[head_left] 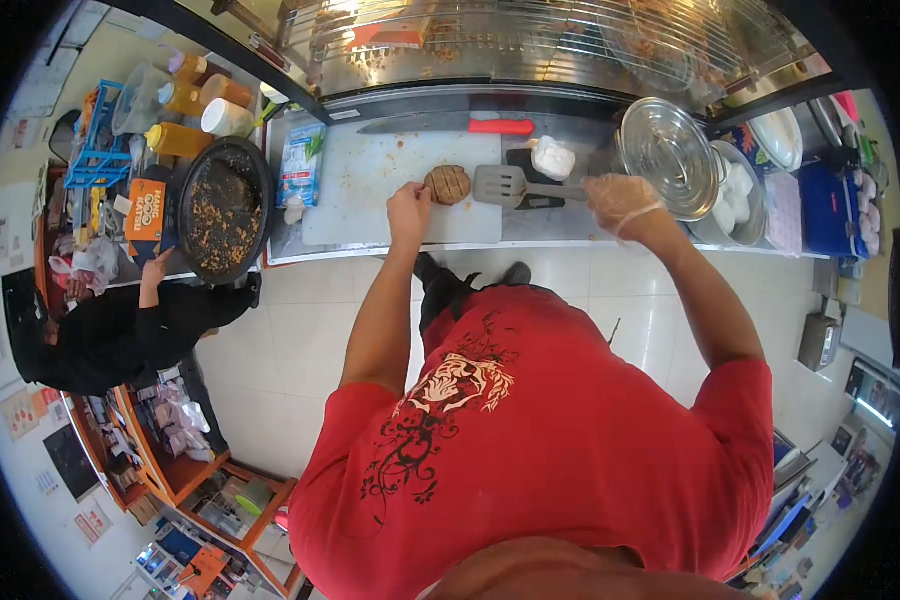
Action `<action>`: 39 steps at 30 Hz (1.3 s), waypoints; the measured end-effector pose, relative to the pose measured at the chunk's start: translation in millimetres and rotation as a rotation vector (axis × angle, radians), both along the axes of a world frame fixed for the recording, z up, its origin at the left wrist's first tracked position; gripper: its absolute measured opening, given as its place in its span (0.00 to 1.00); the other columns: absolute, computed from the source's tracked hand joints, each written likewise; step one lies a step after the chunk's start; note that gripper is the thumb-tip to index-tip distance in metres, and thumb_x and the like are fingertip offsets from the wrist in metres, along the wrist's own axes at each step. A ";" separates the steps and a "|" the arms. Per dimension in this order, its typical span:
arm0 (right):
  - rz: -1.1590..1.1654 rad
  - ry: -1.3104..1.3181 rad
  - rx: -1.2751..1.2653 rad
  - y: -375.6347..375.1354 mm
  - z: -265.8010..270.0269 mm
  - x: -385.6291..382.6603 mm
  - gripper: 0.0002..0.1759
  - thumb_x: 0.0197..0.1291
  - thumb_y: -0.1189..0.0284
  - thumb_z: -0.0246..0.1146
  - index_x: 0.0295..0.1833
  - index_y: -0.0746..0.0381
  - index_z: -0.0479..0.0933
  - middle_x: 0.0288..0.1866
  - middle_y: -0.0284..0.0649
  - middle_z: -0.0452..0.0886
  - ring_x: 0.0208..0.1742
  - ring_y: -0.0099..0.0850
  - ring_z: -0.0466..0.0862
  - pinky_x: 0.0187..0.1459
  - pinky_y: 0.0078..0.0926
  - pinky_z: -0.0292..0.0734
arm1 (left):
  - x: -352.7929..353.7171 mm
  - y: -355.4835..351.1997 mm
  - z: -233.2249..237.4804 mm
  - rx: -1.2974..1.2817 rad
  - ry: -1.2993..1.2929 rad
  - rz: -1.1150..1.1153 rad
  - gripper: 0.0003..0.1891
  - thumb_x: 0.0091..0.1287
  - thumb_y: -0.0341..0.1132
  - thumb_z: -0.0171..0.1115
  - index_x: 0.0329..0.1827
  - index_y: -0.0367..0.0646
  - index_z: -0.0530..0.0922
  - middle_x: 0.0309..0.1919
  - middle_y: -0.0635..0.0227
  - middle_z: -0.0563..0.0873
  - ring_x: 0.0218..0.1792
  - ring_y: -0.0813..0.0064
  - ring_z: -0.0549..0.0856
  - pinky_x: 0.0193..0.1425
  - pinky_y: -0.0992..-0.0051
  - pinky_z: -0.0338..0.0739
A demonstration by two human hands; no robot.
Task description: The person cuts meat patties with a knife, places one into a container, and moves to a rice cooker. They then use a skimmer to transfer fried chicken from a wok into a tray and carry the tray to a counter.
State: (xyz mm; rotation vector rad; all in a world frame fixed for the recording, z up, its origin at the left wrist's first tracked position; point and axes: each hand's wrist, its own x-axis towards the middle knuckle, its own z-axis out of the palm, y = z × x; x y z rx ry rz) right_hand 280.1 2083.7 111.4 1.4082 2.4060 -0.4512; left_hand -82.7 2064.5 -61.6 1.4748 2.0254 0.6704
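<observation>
A browned burger patty (448, 185) with grill marks lies on the white cutting board (355, 205). My bare left hand (409, 212) is at the patty's left edge, fingers closed together and fingertips against it. In a clear plastic glove, my right hand (625, 205) is closed round the handle of a slotted metal spatula (500, 185). The spatula's blade points left and reaches close to the patty's right side. Behind the patty, a knife with a red handle (501, 127) lies along the board's far edge.
A white crumpled bundle (553, 158) sits beyond the spatula handle. Right of it are a steel pot lid (670, 150) and a steel bowl (755, 235). On the left stand a black pan (262, 215) with crumbs and sauce bottles (178, 140). A co-worker in black (120, 335) stands left. A glass display (530, 50) borders the back.
</observation>
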 end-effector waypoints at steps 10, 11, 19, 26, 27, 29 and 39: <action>0.035 0.072 -0.079 33.9 -21.0 -12.8 0.12 0.61 0.69 0.57 0.40 0.65 0.82 0.40 0.54 0.86 0.45 0.50 0.87 0.48 0.45 0.81 | 21.9 13.9 10.9 -0.062 0.136 -0.137 0.33 0.66 0.45 0.65 0.64 0.26 0.70 0.56 0.36 0.78 0.57 0.39 0.79 0.63 0.53 0.74; 0.001 0.062 -0.119 29.7 -21.4 -15.6 0.12 0.61 0.69 0.57 0.41 0.65 0.82 0.40 0.54 0.86 0.46 0.50 0.87 0.48 0.45 0.81 | 25.1 14.4 10.0 -0.059 0.133 -0.136 0.36 0.65 0.47 0.66 0.66 0.24 0.68 0.59 0.35 0.76 0.59 0.39 0.77 0.65 0.53 0.73; -0.084 0.065 -0.165 -8.5 -20.4 -31.4 0.13 0.61 0.70 0.55 0.45 0.64 0.81 0.44 0.53 0.86 0.48 0.50 0.87 0.49 0.46 0.81 | 23.0 32.6 22.0 -0.156 0.347 -0.292 0.46 0.60 0.50 0.71 0.71 0.24 0.61 0.64 0.38 0.72 0.65 0.42 0.72 0.68 0.54 0.70; -0.263 0.215 -0.140 -31.5 -51.5 -69.8 0.12 0.63 0.72 0.53 0.46 0.62 0.80 0.47 0.54 0.86 0.50 0.51 0.86 0.51 0.47 0.81 | 14.5 34.1 8.9 -0.065 0.334 -0.368 0.45 0.59 0.49 0.72 0.70 0.26 0.62 0.62 0.40 0.75 0.62 0.43 0.76 0.66 0.54 0.71; -0.268 0.229 -0.139 -30.3 -55.3 -76.2 0.13 0.63 0.72 0.53 0.47 0.62 0.80 0.47 0.54 0.86 0.50 0.51 0.86 0.51 0.47 0.81 | 14.7 34.0 10.8 -0.060 0.338 -0.370 0.45 0.59 0.49 0.72 0.71 0.26 0.62 0.62 0.41 0.75 0.62 0.43 0.76 0.67 0.54 0.71; -0.274 0.257 -0.133 -27.3 -62.9 -86.8 0.13 0.63 0.71 0.53 0.47 0.62 0.80 0.47 0.55 0.86 0.49 0.52 0.86 0.51 0.48 0.81 | 14.4 32.8 16.1 -0.049 0.344 -0.370 0.44 0.60 0.48 0.72 0.71 0.28 0.63 0.62 0.42 0.75 0.62 0.43 0.76 0.67 0.53 0.71; -0.251 0.396 -0.089 -29.4 -88.3 -88.0 0.15 0.67 0.63 0.57 0.51 0.62 0.75 0.44 0.56 0.84 0.48 0.54 0.84 0.50 0.52 0.78 | -1.0 19.8 52.4 0.105 0.259 -0.245 0.47 0.61 0.54 0.68 0.77 0.36 0.58 0.68 0.42 0.71 0.68 0.44 0.71 0.69 0.51 0.65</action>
